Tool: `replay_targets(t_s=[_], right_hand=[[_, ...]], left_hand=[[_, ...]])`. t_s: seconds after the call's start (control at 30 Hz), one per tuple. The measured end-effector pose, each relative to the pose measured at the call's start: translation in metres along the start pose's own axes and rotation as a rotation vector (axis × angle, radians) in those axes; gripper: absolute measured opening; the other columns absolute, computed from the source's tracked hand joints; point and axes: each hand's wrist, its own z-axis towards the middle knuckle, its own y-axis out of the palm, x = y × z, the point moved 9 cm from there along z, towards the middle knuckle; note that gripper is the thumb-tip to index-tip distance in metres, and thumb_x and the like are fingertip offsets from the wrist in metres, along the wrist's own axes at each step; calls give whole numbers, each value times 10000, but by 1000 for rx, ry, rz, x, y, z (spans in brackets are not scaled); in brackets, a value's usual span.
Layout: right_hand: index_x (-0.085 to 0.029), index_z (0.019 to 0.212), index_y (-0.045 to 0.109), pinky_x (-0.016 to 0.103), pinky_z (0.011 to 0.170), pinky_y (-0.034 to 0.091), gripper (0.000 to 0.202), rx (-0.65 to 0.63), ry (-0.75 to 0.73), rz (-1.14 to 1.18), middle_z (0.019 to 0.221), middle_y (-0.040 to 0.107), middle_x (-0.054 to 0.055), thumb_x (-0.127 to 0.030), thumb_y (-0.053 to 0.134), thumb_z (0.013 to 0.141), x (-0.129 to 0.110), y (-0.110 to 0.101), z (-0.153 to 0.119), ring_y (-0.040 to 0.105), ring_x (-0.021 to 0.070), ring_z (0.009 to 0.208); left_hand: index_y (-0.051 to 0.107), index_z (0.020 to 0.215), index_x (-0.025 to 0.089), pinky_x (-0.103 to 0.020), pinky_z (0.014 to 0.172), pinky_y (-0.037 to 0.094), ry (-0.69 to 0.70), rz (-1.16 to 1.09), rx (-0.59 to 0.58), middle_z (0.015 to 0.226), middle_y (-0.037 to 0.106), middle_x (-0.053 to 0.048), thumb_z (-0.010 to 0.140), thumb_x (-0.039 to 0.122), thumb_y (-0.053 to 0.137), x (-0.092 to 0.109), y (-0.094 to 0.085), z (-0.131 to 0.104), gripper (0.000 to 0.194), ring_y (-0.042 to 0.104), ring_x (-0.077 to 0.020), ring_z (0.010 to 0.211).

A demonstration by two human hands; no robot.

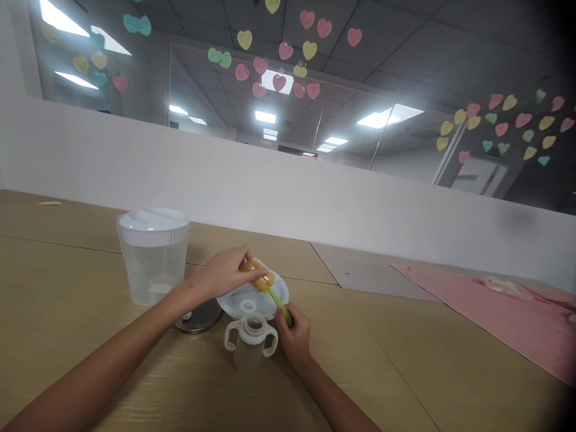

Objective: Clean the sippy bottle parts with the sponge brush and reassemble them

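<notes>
My left hand [231,273] has its fingers closed around a yellow, dome-like cap [260,277]. In my right hand [294,336] is a slim green-handled tool [279,303]; its far end meets the cap's lower side, and whether it is a brush or a spoon is hidden. Below both hands a clear baby bottle [249,348] with two white handles stands upright, its mouth uncovered. Just behind it lies a white plate [234,303], with a white bottle ring [248,307] on its near part.
Left of the plate lies a dark round disc [200,318] with a metal rim, partly behind my left forearm. A clear lidded pitcher [155,264] stands further left. A pink mat [490,318] covers the right side of the tan table [360,360]. A white wall [270,192] rises behind.
</notes>
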Motion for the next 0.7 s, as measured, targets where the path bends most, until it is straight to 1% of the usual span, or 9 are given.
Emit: replay_targets(t_s=[0.07,0.13,0.2,0.27,0.33,0.4,0.5,0.6,0.7], right_hand=[[-181,552,431,199,476,264,335,-12,-40,-38,510,306,-69,-374,489,819,-4,0,-2,306,74,477],[-179,549,438,201,476,268,341,1,-56,-64,505,314,-67,-379,492,819,-6,-1,-2,310,74,471],[-180,546,433,203,476,275,348,38,-38,-65,505,324,-65,-386,494,819,-4,-5,-2,316,75,472],[-181,551,429,204,478,287,352,58,-3,-44,511,331,-62,-396,493,822,-2,-6,-1,327,79,481],[-183,550,424,203,473,291,359,55,22,-19,512,324,-62,-409,494,819,0,-5,0,326,81,484],[-185,545,421,202,466,287,367,56,46,-4,516,316,-61,-424,501,811,1,-5,2,317,82,490],[-187,540,408,203,466,283,382,69,105,4,527,292,-62,-446,511,800,5,-6,5,301,83,501],[-193,545,381,204,472,283,399,107,175,28,538,271,-62,-470,496,808,12,-9,7,297,87,516],[-195,557,375,207,480,284,403,120,210,44,552,270,-59,-484,478,818,18,-9,7,299,92,532]], left_hand=[[515,707,186,-270,512,290,-58,101,-33,620,566,-14,804,645,418,-5,0,0,479,521,-175,578],[528,714,187,-271,520,291,-66,125,-46,620,582,-16,812,644,406,-6,-2,-1,483,532,-180,585],[563,890,194,-268,570,350,-4,45,-72,763,642,-23,803,600,471,0,-4,-2,425,574,-192,679],[518,1097,217,-274,677,417,107,-94,-127,988,652,-38,789,517,549,11,-5,-4,431,595,-202,836],[487,1162,227,-290,793,439,210,-209,-176,1127,613,-50,777,436,592,19,-8,-6,451,579,-203,956],[502,1146,222,-300,822,451,243,-255,-169,1150,602,-53,770,392,607,17,-15,-4,426,580,-196,960],[498,1164,218,-297,767,474,194,-164,-40,1134,610,-58,775,378,604,-1,-32,2,434,600,-190,895],[456,1225,212,-322,796,465,92,105,60,1139,615,-82,808,341,564,-27,-41,6,450,605,-226,949],[430,1257,158,-348,830,455,-104,420,-100,1139,619,-138,818,265,542,-63,-25,6,465,594,-269,1025]])
